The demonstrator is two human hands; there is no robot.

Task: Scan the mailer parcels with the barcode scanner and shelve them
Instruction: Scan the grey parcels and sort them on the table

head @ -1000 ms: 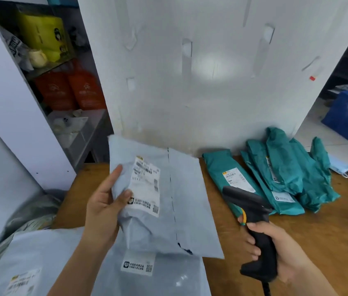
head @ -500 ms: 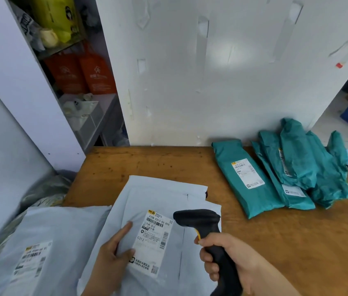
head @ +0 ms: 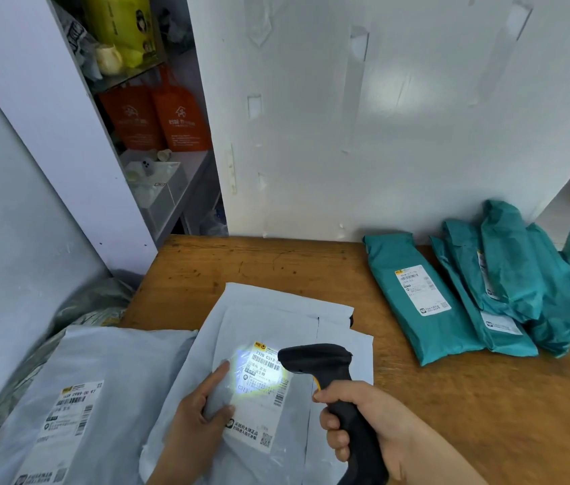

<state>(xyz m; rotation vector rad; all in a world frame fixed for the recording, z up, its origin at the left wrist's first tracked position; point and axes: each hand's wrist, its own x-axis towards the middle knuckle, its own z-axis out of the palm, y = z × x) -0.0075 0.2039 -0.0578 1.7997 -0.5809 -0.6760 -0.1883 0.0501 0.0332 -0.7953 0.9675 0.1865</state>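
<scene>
A pale grey mailer parcel (head: 269, 323) lies on the wooden table (head: 486, 407) in front of me. My left hand (head: 196, 418) grips its left side beside the white shipping label (head: 259, 414), thumb on top. My right hand (head: 367, 425) grips a black barcode scanner (head: 315, 358) with a yellow trigger, its head just above the label. A bright patch of scanner light falls on the label's upper part. A second grey mailer (head: 94, 390) with its own label lies at the lower left.
Several teal mailer parcels (head: 427, 302) lie in a row at the table's far right against the white wall. A shelf unit (head: 157, 190) at the upper left holds orange bags, a yellow pack and a clear box. Crumpled bags sit at the left edge.
The grey mailer came down from upright in my left hand to flat on the table. The scanner moved left over its label, and its light now shines on the label.
</scene>
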